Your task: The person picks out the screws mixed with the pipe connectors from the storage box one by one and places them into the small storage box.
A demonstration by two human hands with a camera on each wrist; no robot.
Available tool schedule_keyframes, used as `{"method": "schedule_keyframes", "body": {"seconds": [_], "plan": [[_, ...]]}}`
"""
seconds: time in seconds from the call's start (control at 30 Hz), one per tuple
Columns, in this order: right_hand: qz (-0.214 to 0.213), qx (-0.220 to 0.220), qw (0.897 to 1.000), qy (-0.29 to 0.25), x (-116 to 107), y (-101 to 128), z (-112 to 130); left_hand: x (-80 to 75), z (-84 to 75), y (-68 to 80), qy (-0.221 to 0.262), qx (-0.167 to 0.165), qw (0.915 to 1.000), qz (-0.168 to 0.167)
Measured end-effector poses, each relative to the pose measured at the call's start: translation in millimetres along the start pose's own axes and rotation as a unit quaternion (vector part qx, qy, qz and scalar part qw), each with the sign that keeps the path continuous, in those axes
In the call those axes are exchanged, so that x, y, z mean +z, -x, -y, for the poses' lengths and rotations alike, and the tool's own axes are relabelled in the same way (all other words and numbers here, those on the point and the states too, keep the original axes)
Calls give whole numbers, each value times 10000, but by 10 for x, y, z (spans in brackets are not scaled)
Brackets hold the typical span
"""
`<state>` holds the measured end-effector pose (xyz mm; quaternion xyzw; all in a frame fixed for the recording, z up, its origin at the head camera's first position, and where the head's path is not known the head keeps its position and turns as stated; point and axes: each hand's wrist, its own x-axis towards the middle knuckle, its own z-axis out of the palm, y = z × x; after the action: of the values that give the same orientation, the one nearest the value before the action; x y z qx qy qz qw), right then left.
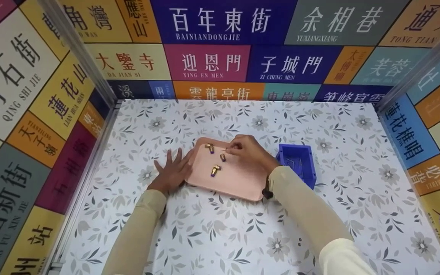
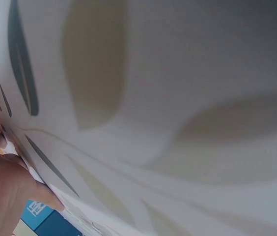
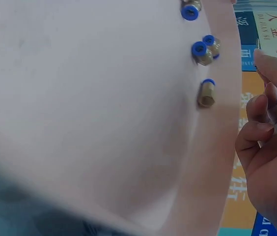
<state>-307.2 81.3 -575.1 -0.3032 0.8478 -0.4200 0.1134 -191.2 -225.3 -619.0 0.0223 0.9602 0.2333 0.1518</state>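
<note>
A pink tray [image 1: 239, 183] lies on the patterned table with several small brass push-in fittings with blue ends, including one fitting [image 1: 215, 170] near its left middle and another fitting [image 3: 207, 93] in the right wrist view. My right hand [image 1: 248, 151] is over the tray's far side, its fingertips just right of a fitting [image 1: 223, 157]. In the right wrist view the index finger points forward and the other fingers bend loosely; no held thing shows. My left hand [image 1: 172, 172] rests with spread fingers at the tray's left edge, touching it.
A blue plastic bin [image 1: 298, 162] stands just right of the tray, partly behind the right forearm. Panels with printed Chinese place names [image 1: 212, 63] enclose the table at the back and both sides. The floral tablecloth [image 1: 220, 236] covers the table.
</note>
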Motion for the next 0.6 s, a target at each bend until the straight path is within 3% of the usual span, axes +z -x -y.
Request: {"method": "schedule_keyframes", "body": {"seconds": [0.6], "plan": [[-1221,-799,9889,268,-704,595,-34,30,-7,-3,-24,-58,10000,-57]]}}
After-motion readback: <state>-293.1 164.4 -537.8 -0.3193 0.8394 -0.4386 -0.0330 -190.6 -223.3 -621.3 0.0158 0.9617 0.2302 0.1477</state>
